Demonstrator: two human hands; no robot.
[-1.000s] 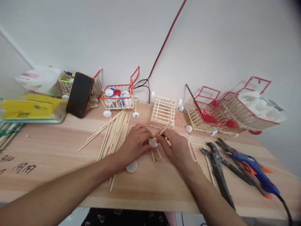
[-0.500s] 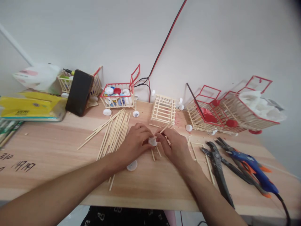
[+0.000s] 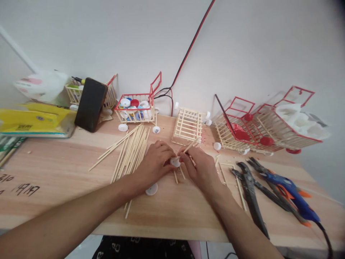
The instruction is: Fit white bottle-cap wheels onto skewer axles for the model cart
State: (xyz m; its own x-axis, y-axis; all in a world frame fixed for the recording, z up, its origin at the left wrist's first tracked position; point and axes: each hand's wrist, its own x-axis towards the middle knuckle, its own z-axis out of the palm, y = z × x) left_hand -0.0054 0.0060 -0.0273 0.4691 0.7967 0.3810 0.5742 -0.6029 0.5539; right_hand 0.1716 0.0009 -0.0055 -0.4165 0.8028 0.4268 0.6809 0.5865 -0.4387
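My left hand (image 3: 159, 158) pinches a small white bottle cap (image 3: 175, 162) between thumb and fingers. My right hand (image 3: 198, 163) is closed on a thin wooden stick (image 3: 191, 145), its lower end at the cap. Whether the tip goes into the cap I cannot tell. Under the hands lie short stick pieces (image 3: 176, 177). Another white cap (image 3: 151, 189) rests by my left wrist. A pile of long sticks (image 3: 132, 151) lies left of my left hand. Just behind the hands sits a small stick-built basket (image 3: 188, 126) with white caps as wheels.
Along the wall stand a mini cart full of bottle caps (image 3: 136, 109), a phone (image 3: 91, 104) and more red-trimmed carts (image 3: 234, 131). On the right lie black-handled cutters (image 3: 250, 194) and a blue glue gun (image 3: 292, 194) with its cord. A yellow packet (image 3: 35, 120) is at left.
Both hands keep nearly the same place and grip, the stick still held against the cap. The view has shifted very slightly.
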